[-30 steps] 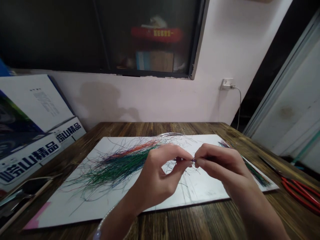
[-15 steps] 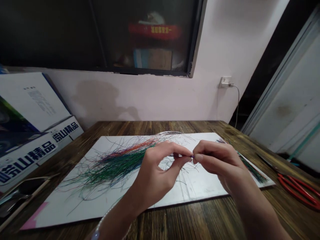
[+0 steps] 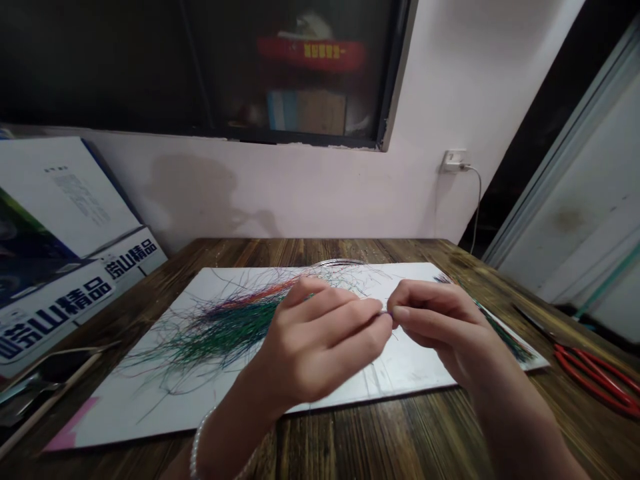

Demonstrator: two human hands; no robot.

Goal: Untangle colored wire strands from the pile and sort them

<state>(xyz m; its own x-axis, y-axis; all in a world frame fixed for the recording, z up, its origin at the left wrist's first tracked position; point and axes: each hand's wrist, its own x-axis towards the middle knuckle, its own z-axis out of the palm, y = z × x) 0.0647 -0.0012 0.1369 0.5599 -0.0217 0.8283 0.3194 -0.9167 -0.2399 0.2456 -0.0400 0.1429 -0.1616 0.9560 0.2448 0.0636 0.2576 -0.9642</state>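
Above a white board [image 3: 345,395], my left hand [image 3: 320,333] and my right hand [image 3: 440,317] meet at the fingertips. The right thumb and index finger pinch a tiny purple item, mostly hidden. My left fingers are pressed together, back of the hand up, with the tips against the same small item; what they grip is hidden. Under and behind the left hand, loose green, blue, purple and orange wires [image 3: 235,327] spread over the board. A second bundle of dark and green wires [image 3: 510,340] lies along the board's right edge.
Red-handled scissors [image 3: 593,377] lie on the wooden table [image 3: 370,440] at the right. Boxes [image 3: 75,307] with blue lettering stand at the left, near a metal tool and a thin stick. A wire coil [image 3: 340,263] sits behind the board. A socket [image 3: 455,160] with a plugged-in cable is on the wall.
My left hand has rolled over from an open-looped pinch, so its back now faces up and its fingers lie together. My right hand keeps its pinch almost in place. The view has shifted slightly.
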